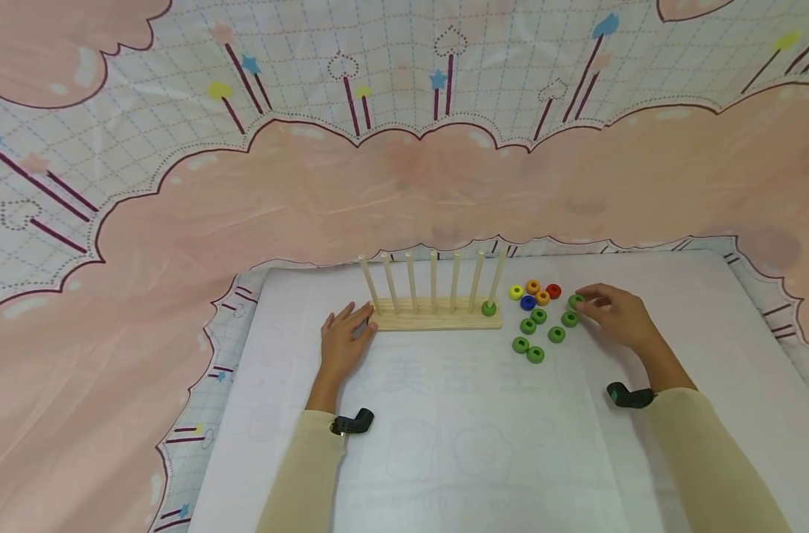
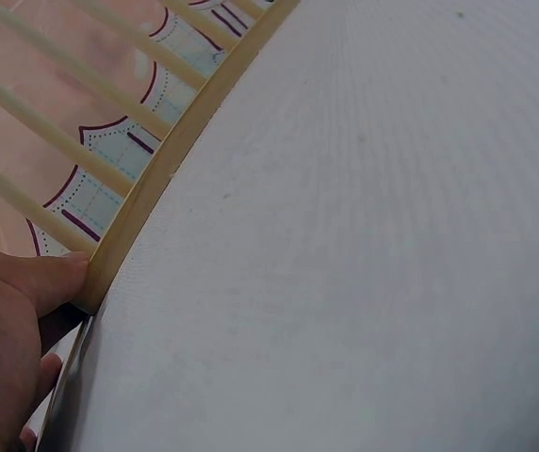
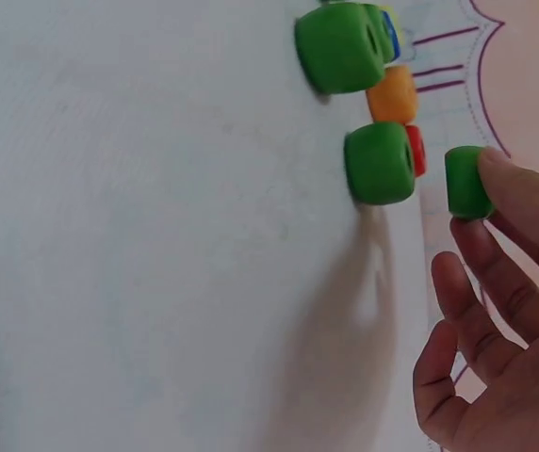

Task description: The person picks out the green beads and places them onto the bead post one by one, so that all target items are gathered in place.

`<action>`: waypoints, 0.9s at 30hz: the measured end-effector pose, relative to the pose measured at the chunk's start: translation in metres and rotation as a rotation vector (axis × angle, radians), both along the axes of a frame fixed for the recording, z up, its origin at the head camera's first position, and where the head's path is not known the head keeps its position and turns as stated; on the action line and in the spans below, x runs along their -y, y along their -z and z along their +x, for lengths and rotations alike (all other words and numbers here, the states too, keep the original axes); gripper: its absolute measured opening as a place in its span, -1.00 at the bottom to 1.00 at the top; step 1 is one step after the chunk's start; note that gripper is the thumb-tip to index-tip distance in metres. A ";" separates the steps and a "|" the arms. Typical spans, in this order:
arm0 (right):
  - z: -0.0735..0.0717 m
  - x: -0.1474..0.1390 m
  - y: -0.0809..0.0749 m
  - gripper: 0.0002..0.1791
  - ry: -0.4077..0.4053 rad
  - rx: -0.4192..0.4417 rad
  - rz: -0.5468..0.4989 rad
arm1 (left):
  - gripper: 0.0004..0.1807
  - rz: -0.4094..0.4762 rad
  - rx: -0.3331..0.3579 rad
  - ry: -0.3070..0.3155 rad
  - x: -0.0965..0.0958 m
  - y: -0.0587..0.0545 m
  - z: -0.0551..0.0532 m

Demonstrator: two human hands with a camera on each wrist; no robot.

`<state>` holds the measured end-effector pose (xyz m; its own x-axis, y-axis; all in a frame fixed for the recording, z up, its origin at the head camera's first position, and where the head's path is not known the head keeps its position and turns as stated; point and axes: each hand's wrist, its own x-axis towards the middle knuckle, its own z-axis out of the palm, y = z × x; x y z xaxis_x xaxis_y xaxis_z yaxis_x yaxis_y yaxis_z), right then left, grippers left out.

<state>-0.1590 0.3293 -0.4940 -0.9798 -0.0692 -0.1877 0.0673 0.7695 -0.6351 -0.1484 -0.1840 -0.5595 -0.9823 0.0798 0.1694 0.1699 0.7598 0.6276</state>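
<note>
at the middle of the head view, peg rack (image 1: 437, 321): it is standing on the white table (image 1: 457, 422), its seven pegs rising, one threaded green bead (image 1: 488, 309) sitting low on the rightmost peg.
left hand (image 1: 343, 344): left of the frame's middle, it is touching the rack's left end, digits spreading apart; i cannot tell whether they are clamping it.
right hand (image 1: 613, 314): right of the middle, it is pinching a held green bead (image 1: 576, 301).
loose beads: six loose green beads (image 1: 556, 335) are lying right of the rack; a yellow bead (image 1: 516, 292), two orange beads (image 1: 533, 286), a red bead (image 1: 554, 291) and a blue bead (image 1: 527, 303) are clustering above most of them.
left wrist view, rack end: the base is running diagonally from lower left to the top edge, the left hand touching it at lower left.
right wrist view, pinch: at the right edge, the thumb is pressing the held green bead, other fingers spreading below.
</note>
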 end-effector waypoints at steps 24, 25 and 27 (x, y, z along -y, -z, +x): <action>-0.004 0.039 -0.053 -0.49 -0.038 -0.165 -0.036 | -0.52 -0.005 0.007 0.002 0.000 -0.002 0.001; -0.004 0.042 -0.056 -0.49 -0.038 -0.168 -0.038 | -0.52 -0.006 0.008 0.002 0.000 -0.002 0.001; -0.004 0.046 -0.062 -0.49 -0.041 -0.178 -0.039 | -0.51 -0.007 0.009 0.002 0.000 -0.002 0.001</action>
<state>-0.1633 0.2831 -0.4322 -0.9935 -0.1137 -0.0079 -0.0799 0.7439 -0.6635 -0.1472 -0.1842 -0.5575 -0.9837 0.0824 0.1601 0.1655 0.7636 0.6241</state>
